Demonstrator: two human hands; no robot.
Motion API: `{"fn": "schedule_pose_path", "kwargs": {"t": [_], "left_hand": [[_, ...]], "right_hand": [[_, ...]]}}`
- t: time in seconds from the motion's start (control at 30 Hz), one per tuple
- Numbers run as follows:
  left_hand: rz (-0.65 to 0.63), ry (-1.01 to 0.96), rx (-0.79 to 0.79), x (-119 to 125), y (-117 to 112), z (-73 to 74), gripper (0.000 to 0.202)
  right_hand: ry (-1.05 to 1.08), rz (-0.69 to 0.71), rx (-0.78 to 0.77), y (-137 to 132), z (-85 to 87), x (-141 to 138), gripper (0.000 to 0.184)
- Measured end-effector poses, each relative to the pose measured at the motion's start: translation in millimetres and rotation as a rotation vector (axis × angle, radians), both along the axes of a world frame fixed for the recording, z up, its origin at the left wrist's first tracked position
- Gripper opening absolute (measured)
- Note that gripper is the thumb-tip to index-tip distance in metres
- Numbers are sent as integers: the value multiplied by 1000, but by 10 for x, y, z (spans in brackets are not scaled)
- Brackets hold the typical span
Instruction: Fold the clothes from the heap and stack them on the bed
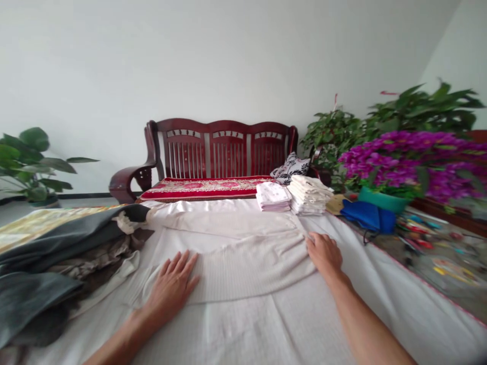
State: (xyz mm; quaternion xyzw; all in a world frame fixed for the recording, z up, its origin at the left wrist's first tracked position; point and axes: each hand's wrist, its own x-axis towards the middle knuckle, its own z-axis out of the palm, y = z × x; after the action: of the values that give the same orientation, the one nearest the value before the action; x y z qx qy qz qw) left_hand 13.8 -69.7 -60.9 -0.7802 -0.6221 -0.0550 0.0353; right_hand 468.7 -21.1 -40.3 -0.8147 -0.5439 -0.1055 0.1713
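Note:
A white ribbed garment (243, 274) with two long, leg-like parts lies stretched sideways over the white sheet (247, 334). Its folds bunch towards the right end. My left hand (173, 279) rests flat on the left part of the nearer leg, fingers spread and palm down. At the right end, my right hand (325, 253) has its fingers bent together on the garment's edge; the fingertips are partly hidden. Left of my left hand is a heap of dark grey and brown clothes (57, 243).
Folded white cloths stand in two stacks, a lower one (272, 196) and a taller one (309, 195). Behind is a red wooden bench (228, 152) with a patterned cushion (291, 167). On the right are a blue cloth item (369, 215), purple flowers (403, 157) and small blurred odds and ends.

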Motion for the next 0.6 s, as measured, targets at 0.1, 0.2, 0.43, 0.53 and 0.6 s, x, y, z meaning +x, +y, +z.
{"fn": "schedule_pose_path", "kwargs": {"t": [0.1,0.2,0.43,0.53,0.6], "left_hand": [[-2,-8,30,-30,11,-43,55],[-2,-15,53,-35,12,-71,54],[-179,-86,123,152,37,-24,49],[-357,-168,101,404,78,36,52],[-440,-213,58,633,103,85,52]], "right_hand": [[36,-80,-30,-43,51,61,49],[85,-78,-66,-43,68,95,51],[302,-138,-116,-51,168,178,53],[360,-124,-147,-58,189,219,51],[379,-59,-133,-46,163,255,50]]}}
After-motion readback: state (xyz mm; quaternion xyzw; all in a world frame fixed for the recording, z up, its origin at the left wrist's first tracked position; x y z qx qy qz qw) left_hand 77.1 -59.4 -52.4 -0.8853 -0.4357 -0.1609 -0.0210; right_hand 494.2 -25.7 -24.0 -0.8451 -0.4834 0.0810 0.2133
